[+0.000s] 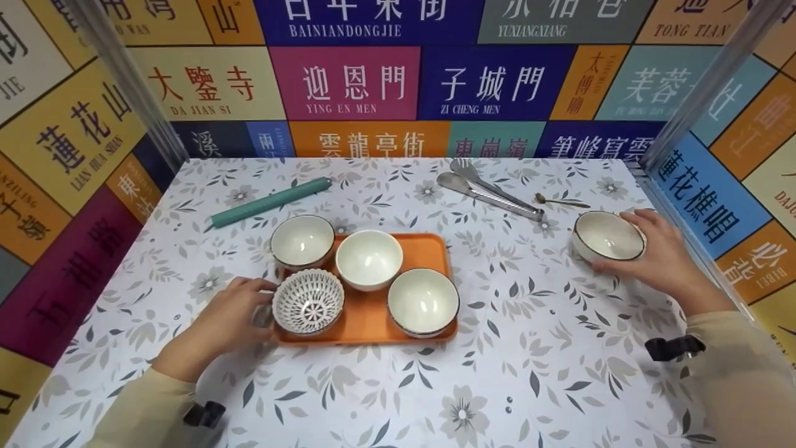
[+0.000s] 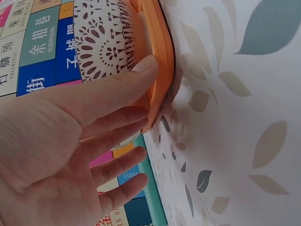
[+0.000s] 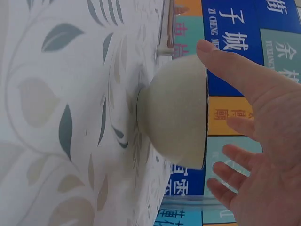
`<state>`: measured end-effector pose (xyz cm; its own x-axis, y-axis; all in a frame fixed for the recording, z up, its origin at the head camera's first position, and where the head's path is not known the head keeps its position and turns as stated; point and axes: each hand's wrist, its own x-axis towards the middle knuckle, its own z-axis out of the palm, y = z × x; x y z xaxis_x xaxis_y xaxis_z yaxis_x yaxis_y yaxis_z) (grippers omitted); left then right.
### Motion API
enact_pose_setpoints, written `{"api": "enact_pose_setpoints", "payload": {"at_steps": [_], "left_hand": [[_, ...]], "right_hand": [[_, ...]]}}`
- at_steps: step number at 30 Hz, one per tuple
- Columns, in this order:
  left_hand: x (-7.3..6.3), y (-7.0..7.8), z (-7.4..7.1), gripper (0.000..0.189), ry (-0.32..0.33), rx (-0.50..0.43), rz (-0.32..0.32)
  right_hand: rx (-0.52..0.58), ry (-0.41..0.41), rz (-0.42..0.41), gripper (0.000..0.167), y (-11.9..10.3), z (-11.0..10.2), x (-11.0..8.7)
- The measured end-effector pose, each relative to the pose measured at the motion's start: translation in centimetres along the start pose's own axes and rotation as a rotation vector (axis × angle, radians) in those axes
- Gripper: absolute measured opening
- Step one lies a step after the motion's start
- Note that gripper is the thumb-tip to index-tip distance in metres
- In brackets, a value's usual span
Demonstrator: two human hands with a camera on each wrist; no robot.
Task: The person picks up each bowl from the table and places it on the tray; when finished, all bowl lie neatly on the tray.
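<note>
My left hand is at the left edge of the orange tray. Its thumb touches the tray's rim beside a black-and-white patterned bowl, and the other fingers extend along the side, nearly straight. Also on the tray are a white bowl in the middle, a dark-rimmed bowl at the right and another dark-rimmed bowl at the far left corner. On the right, my right hand is beside a separate dark-rimmed bowl. The thumb lies at its rim; the other fingers are spread, apart from the bowl.
Behind the tray lies a green stick, slanted. Metal tongs and a small spoon-like item lie toward the back right. Transparent panels and sign-covered walls border the flower-patterned tabletop.
</note>
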<state>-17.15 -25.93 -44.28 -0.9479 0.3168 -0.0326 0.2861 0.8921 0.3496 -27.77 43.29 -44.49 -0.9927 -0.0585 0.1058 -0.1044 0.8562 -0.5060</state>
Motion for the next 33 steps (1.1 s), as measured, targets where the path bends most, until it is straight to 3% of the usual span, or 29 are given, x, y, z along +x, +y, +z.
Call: {"api": "enact_pose_setpoints", "payload": {"at_steps": [7, 15, 22, 28, 33], "left_hand": [[0.0, 0.2, -0.2, 0.047, 0.017, 0.008, 0.023], [0.0, 0.2, 0.0, 0.044, 0.035, 0.015, 0.041], [0.0, 0.2, 0.0, 0.046, 0.023, 0.015, 0.030], [0.0, 0.2, 0.0, 0.046, 0.013, 0.002, 0.017], [0.0, 0.2, -0.1, 0.048, 0.003, -0.009, 0.000]], "right_hand": [[0.012, -0.062, 0.064, 0.130, 1.4, -0.1, 0.2], [0.111, -0.112, 0.127, 0.126, 2.2, 0.6, 0.5], [0.160, -0.091, 0.158, 0.126, 2.7, 1.1, 1.0], [0.168, -0.044, 0.170, 0.121, 2.0, 1.7, 0.9], [0.179, -0.038, 0.148, 0.127, -0.3, 3.1, 0.6]]}}
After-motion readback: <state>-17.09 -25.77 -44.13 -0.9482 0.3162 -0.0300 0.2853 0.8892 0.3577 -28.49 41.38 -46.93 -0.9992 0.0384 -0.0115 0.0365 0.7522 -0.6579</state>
